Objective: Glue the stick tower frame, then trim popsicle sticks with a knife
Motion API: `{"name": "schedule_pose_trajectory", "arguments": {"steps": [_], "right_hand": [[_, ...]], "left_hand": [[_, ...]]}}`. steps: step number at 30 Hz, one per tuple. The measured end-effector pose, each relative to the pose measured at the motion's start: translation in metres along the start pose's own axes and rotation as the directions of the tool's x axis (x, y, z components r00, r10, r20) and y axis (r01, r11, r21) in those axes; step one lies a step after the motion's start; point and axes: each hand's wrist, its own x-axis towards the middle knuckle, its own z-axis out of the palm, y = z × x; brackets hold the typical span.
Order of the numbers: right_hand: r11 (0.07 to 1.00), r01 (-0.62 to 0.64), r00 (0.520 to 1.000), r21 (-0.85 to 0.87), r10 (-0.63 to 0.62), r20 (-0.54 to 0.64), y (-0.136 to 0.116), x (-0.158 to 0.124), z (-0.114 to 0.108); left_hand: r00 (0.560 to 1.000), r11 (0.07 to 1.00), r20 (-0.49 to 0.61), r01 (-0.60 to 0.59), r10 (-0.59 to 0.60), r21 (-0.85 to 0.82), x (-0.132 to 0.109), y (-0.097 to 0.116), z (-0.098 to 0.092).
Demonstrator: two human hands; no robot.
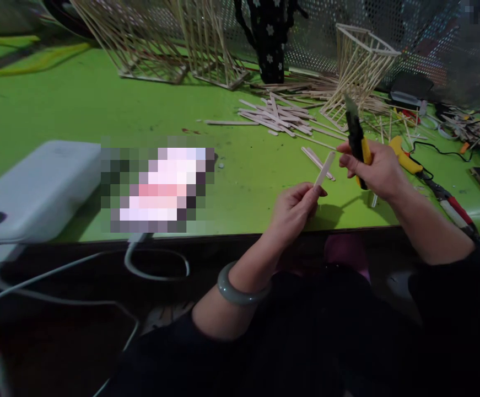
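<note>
Right of centre, the left hand [292,212] pinches a flat pale wooden craft stick [325,167], tilted upward. Farther right, the right hand [378,168] grips a yellow-and-black utility knife [356,137], blade up. Beyond, at upper centre, loose pinkish wooden sticks [279,117] lie piled on the bright-green tabletop [246,187].

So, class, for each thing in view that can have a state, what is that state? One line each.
Left hand: closed on a wooden stick
Wooden stick: held, tilted upward
Right hand: closed around the cutter
Cutter: nearly upright, blade apparently out
Power bank: display lit, cable plugged in
Pixelated screen: lit
Loose sticks: heaped
Stick frame at right: assembled, standing
Bangle: worn
</note>
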Motion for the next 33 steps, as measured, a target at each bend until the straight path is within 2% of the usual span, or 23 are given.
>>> {"name": "schedule_pose_trajectory", "arguments": {"steps": [3,7,11,13,16,19,23,26,29,31,33], "right_hand": [[1.000,-0.002,0.999,-0.029,0.003,0.037,-0.001,0.007,0.001],[0.994,-0.046,0.991,-0.103,0.058,0.122,-0.004,0.003,-0.009],[0.943,-0.002,0.989,-0.333,0.051,0.137,-0.006,-0.005,-0.020],[0.894,0.016,0.990,-0.447,0.047,0.129,-0.002,-0.007,-0.022],[0.840,-0.062,0.991,-0.540,0.117,0.069,0.010,-0.002,-0.023],[0.772,-0.156,0.980,-0.617,0.200,0.002,0.027,0.009,-0.022],[0.714,-0.205,0.949,-0.669,0.314,0.044,0.043,0.027,-0.010],[0.697,-0.146,0.937,-0.702,0.324,0.128,0.048,0.034,0.001],[0.641,-0.029,0.944,-0.767,0.269,0.189,0.044,0.036,0.009],[0.600,0.026,0.956,-0.800,0.220,0.196,0.037,0.035,0.015],[0.597,0.061,0.963,-0.800,0.177,0.205,0.026,0.034,0.023]], "left_hand": [[1.000,0.994,0.024,-0.017,0.015,0.104,-0.002,0.001,0.000],[0.997,0.974,0.016,-0.072,0.070,0.214,-0.003,0.000,0.001],[0.987,0.915,0.052,-0.163,0.155,0.370,-0.006,0.000,0.003],[0.982,0.905,0.061,-0.188,0.178,0.381,-0.007,0.001,0.003],[0.987,0.955,0.009,-0.159,0.162,0.252,-0.009,0.000,0.002],[0.986,0.992,-0.114,-0.114,0.120,0.057,-0.008,-0.002,0.001],[0.960,0.984,-0.254,-0.147,0.119,-0.096,-0.004,-0.002,0.004],[0.947,0.980,-0.307,-0.140,0.090,-0.142,-0.001,0.002,0.006],[0.942,0.974,-0.331,-0.124,0.056,-0.188,0.001,0.005,0.005],[0.951,0.967,-0.309,-0.104,0.028,-0.234,0.002,0.006,0.003],[0.966,0.959,-0.258,-0.064,-0.009,-0.277,0.002,0.007,0.002]]}}
